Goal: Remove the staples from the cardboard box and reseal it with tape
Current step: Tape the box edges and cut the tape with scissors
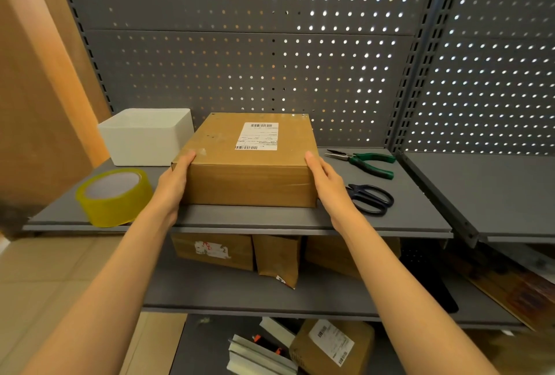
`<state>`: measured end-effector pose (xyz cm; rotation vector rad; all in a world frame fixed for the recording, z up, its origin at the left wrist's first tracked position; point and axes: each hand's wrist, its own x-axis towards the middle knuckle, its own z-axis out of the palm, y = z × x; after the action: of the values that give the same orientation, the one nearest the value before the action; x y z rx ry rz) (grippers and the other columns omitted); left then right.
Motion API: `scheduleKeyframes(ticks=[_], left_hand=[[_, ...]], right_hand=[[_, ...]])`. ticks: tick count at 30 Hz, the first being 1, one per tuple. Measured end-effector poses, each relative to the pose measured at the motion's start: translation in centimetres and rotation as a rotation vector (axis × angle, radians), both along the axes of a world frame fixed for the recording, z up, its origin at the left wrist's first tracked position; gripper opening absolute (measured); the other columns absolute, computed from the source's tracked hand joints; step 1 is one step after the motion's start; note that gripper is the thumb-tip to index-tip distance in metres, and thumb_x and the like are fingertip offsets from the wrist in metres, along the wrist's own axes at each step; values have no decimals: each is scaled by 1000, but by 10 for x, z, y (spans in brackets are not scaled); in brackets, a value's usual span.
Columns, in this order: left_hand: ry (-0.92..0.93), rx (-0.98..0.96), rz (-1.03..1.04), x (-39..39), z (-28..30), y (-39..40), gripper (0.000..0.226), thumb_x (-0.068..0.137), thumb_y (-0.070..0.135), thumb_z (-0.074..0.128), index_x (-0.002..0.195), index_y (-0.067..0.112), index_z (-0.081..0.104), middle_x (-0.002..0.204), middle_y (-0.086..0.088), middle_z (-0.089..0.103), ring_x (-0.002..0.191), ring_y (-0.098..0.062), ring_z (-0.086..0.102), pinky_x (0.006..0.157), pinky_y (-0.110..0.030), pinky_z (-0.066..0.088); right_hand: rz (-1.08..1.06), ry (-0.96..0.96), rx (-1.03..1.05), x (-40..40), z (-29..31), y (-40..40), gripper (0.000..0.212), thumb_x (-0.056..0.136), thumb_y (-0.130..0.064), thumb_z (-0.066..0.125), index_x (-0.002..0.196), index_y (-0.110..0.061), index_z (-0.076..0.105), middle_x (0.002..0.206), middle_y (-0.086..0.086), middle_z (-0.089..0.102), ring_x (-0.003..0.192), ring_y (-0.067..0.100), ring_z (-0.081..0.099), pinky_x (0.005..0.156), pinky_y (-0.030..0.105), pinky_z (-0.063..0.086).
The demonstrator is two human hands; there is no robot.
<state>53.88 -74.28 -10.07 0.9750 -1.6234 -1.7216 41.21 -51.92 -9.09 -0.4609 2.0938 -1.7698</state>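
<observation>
1. Head view: a closed cardboard box (249,161) lies flat on a grey metal shelf (270,218), its white shipping label (258,136) facing up and its near side towards the person.
2. The left hand (174,182) presses against the box's left side with fingers straight, the thumb lying on the top edge at the near left corner.
3. The right hand (326,182) presses against the box's right side in the same way, fingers straight, thumb at the near right corner; neither hand curls round anything.
4. A roll of yellowish tape (115,197) sits at the shelf's front left, near the left forearm.
5. A white container (147,135) stands behind the tape, just beside the box's left rear.
6. Green-handled pliers (363,161) lie to the right of the box, and dark-handled scissors (371,199) lie nearer the shelf's front edge, just beside the right hand.
7. Lower shelves hold more cardboard parcels (213,250).
</observation>
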Motion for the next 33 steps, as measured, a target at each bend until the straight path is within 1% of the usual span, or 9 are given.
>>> scheduleKeyframes(ticks=[4, 9, 13, 16, 19, 22, 26, 30, 33], left_hand=[[-32, -50, 46, 2, 5, 6, 77, 84, 63, 47, 144, 16, 30, 145, -4, 38, 129, -24, 36, 102, -35, 28], [-77, -458, 121, 22, 15, 13, 58, 92, 51, 42, 133, 10, 44, 134, -10, 49, 114, -19, 46, 86, -29, 35], [-86, -814, 97, 61, 22, 1, 44, 92, 36, 52, 128, 11, 49, 126, -10, 56, 108, -18, 52, 85, -31, 42], [-296, -1087, 97, 91, 20, -22, 39, 87, 20, 60, 123, 7, 52, 120, -15, 59, 109, -30, 54, 89, -42, 43], [-593, -1171, -25, 110, 15, -38, 47, 81, 20, 65, 122, 3, 51, 118, -17, 60, 107, -34, 55, 85, -44, 45], [-764, -1280, -162, 118, 10, -44, 41, 82, 24, 64, 116, 2, 55, 110, -19, 64, 99, -35, 58, 81, -42, 47], [-723, -1208, -152, 126, 16, -44, 40, 84, 19, 64, 119, 2, 55, 107, -21, 63, 95, -36, 57, 73, -38, 44], [-394, -956, -53, 133, 34, -28, 41, 85, 17, 64, 124, 8, 53, 106, -17, 58, 93, -31, 52, 71, -33, 36], [-120, -799, -65, 132, 55, -5, 17, 86, 19, 62, 100, 11, 57, 88, -8, 54, 83, -25, 50, 68, -33, 36]], right_hand=[[18, 27, 5, 6, 1, 1, 74, 86, -66, 34, 148, -27, 20, 148, 1, 34, 132, 22, 35, 104, 38, 31], [-33, 52, 29, 12, 10, 3, 76, 87, -63, 37, 148, -21, 19, 152, 4, 28, 137, 24, 30, 109, 42, 27], [-146, 356, 54, 23, 17, 7, 72, 89, -51, 50, 147, -18, 23, 151, 3, 28, 138, 21, 28, 111, 38, 27], [-183, 693, 154, 38, 19, 2, 58, 93, -40, 50, 142, -16, 33, 144, 1, 36, 130, 16, 35, 98, 25, 29], [-180, 906, 253, 55, 15, -10, 51, 95, -36, 48, 139, -14, 38, 144, 2, 38, 132, 15, 33, 106, 29, 29], [-155, 986, 297, 75, 11, -23, 48, 95, -33, 48, 138, -13, 41, 146, 3, 37, 138, 16, 27, 111, 31, 23], [-80, 1041, 263, 99, 8, -33, 42, 94, -28, 50, 133, -13, 47, 140, 3, 44, 134, 15, 34, 108, 26, 26], [143, 903, 127, 122, 24, -43, 38, 92, -27, 55, 129, -19, 52, 131, -3, 53, 124, 10, 44, 104, 27, 35], [253, 768, -82, 142, 43, -53, 36, 90, -23, 60, 125, -19, 57, 125, -4, 58, 116, 6, 49, 100, 25, 41]])
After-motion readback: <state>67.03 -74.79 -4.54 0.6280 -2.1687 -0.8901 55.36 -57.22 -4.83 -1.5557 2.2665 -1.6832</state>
